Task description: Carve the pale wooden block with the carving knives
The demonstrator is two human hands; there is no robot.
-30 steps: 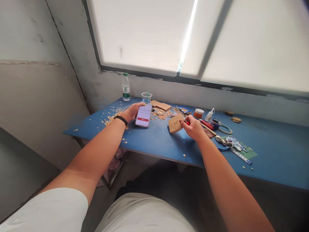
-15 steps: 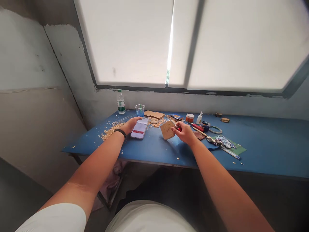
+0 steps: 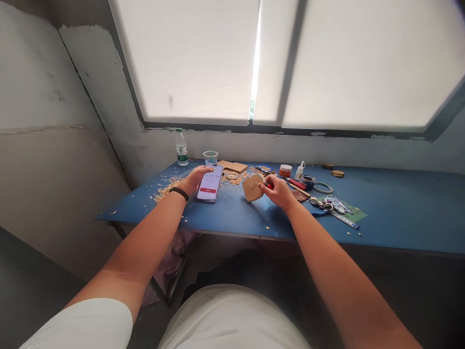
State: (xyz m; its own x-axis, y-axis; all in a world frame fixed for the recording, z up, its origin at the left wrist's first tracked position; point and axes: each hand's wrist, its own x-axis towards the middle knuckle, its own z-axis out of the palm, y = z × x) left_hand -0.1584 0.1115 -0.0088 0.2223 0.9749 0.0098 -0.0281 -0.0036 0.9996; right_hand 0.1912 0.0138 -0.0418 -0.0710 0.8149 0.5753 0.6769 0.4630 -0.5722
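My left hand (image 3: 193, 180), with a black band on its wrist, is closed on the left edge of a phone (image 3: 211, 182). The phone is tilted up, its lit screen showing timer-like digits and a red bar, the thumb near its top. In my right hand (image 3: 279, 192) is a square wooden block (image 3: 252, 188) with carved or drawn lines on its face, pinched at its right edge. The same hand also holds a slim tool with a red handle (image 3: 269, 185), its pointed blade up and left; the fingers hide most of the handle.
Wood shavings (image 3: 167, 188) litter the left of the blue table (image 3: 225, 220). Behind stand a water bottle (image 3: 182, 150), a plastic cup (image 3: 210, 156) and flat boards (image 3: 233, 166). To the right lie an orange jar (image 3: 285, 170), a white dropper bottle (image 3: 300, 170), keys (image 3: 327, 207) and a ruler (image 3: 345, 220).
The phone is tilted more upright, and its screen now shows large digits. The block has turned slightly in my right hand. The whole view has shifted a little.
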